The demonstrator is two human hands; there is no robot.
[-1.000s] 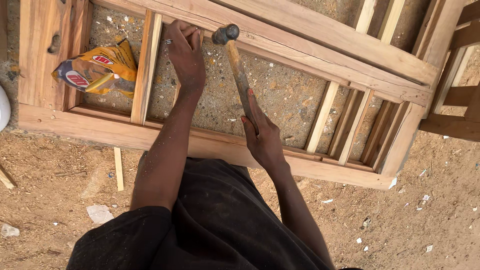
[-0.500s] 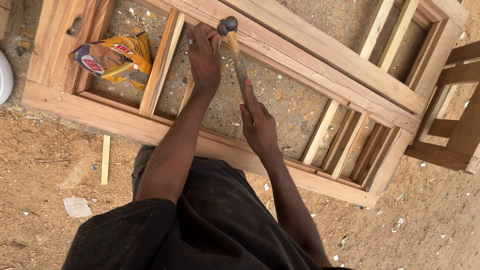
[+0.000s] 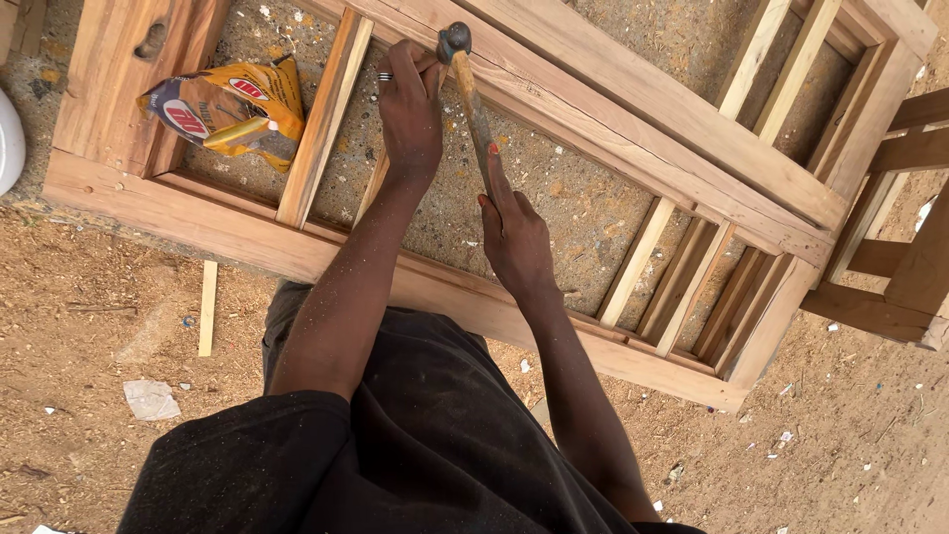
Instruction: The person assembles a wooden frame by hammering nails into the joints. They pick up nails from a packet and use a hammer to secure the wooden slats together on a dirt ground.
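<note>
A large wooden frame (image 3: 633,99) with several slats lies flat on sandy ground. My right hand (image 3: 516,235) grips the wooden handle of a hammer (image 3: 465,84), whose dark metal head rests near the frame's long middle rail. My left hand (image 3: 408,104) is closed just left of the hammer head, fingers pinched against a thin slat at the rail. What the fingers hold is too small to tell.
A crumpled yellow and red bag (image 3: 222,104) lies inside the frame's left bay. A loose wood strip (image 3: 207,307) and paper scrap (image 3: 150,399) lie on the sand at left. Another wooden structure (image 3: 905,237) stands at right. A white object (image 3: 8,138) shows at the left edge.
The view has shifted, so the frame sits lower and more to the right. The hammer head has stayed close to my left hand at the rail.
</note>
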